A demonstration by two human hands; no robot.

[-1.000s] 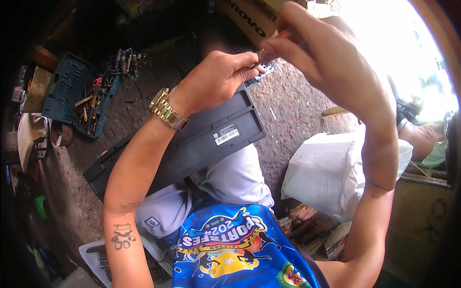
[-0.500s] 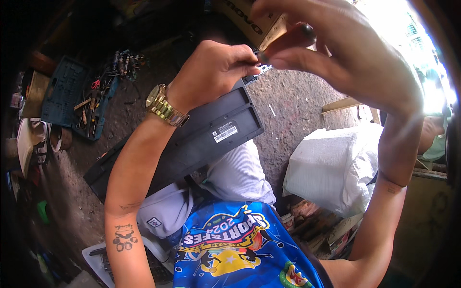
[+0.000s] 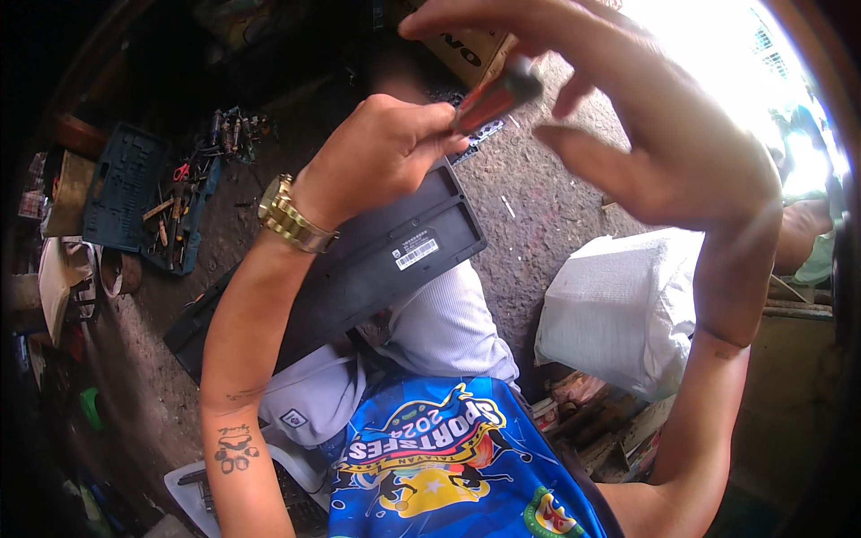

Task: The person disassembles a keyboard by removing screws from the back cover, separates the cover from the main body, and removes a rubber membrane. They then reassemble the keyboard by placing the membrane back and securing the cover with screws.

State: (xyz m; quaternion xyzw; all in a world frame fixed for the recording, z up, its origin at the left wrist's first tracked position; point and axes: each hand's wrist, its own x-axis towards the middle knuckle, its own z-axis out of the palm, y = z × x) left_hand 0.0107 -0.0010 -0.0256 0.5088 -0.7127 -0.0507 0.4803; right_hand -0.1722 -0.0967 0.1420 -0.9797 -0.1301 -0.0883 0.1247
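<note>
Across my lap lies a black keyboard [image 3: 359, 285] turned underside up, with a white barcode label on it. My left hand [image 3: 381, 157], a gold watch [image 3: 296, 215] at its wrist, is closed above the keyboard's far end. It pinches what looks like a screwdriver [image 3: 489, 100] with a red and dark handle, slightly blurred; the tip is hidden by my fingers. My right hand [image 3: 641, 134] is raised close to the camera, fingers and thumb spread around the handle's end without closing on it. Behind my left fingers a small speckled piece [image 3: 480, 136] partly shows.
On the ground at the left, a teal tool case [image 3: 126, 193] lies open with hand tools and red-handled scissors [image 3: 181, 172]. A white sack [image 3: 619, 309] stands at my right. A cardboard box [image 3: 457, 49] is at the far side. A white container [image 3: 184, 489] sits by my left forearm.
My right fingers and thumb have opened away from the screwdriver handle they were around. The handle has shifted left and slightly down with my left hand, which still pinches it.
</note>
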